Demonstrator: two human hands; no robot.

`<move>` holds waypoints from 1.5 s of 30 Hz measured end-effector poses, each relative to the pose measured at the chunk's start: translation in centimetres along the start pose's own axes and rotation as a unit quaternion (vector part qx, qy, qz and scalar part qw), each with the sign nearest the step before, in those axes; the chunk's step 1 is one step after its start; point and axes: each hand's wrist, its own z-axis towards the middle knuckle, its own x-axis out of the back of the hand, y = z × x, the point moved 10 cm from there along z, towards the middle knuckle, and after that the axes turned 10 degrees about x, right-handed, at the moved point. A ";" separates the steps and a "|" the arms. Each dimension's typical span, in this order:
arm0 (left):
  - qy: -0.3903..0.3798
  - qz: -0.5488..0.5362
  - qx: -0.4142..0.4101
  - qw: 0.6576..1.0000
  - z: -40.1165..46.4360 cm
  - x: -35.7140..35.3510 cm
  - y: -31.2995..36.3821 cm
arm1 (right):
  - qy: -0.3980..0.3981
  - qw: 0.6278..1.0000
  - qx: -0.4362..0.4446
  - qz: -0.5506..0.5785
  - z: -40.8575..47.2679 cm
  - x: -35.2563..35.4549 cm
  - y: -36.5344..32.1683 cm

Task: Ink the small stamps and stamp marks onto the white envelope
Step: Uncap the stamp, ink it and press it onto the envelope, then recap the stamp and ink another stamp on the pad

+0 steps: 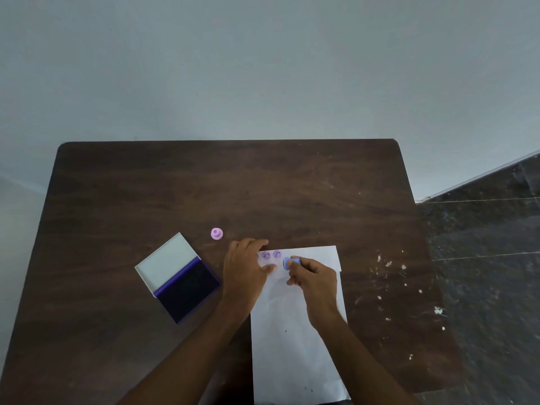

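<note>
A long white envelope point(295, 340) lies on the dark wooden table point(233, 185), reaching to the near edge. Purple stamp marks point(271, 254) show near its far left corner. My right hand point(314, 277) pinches a small blue stamp point(290, 263) held down on the envelope just right of the marks. My left hand point(245, 268) lies flat, fingers spread, pressing the envelope's far left corner. A small pink stamp point(216, 233) stands alone on the table beyond my left hand. The open ink pad point(187, 287) with its white lid point(166, 261) sits to the left.
The table's right side carries white paint flecks point(388, 264). A dark tiled floor point(482, 244) lies beyond the right edge, and a pale wall point(263, 68) stands behind the table.
</note>
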 end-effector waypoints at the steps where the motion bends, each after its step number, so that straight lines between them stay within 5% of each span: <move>1: 0.000 -0.009 0.008 1.000 -0.1 0.2 -0.2 | -0.002 1.000 -0.007 0.011 -0.2 -0.1 0.0; 10: 0.047 -0.093 0.107 0.989 -3.0 3.1 -6.2 | -0.092 0.981 -0.049 0.163 -2.1 -3.8 -0.6; 21: 0.089 -0.112 0.119 0.983 -3.3 5.6 -9.0 | -0.162 0.895 -0.196 0.367 -5.6 -9.0 -0.5; 32: 0.111 0.026 0.071 0.991 -2.4 4.4 -6.8 | -0.152 0.885 -0.217 0.382 -5.5 -9.0 -0.2; 45: 0.085 -0.029 0.088 0.992 -2.0 4.1 -6.4 | -0.130 0.871 -0.235 0.411 -6.0 -8.3 -0.6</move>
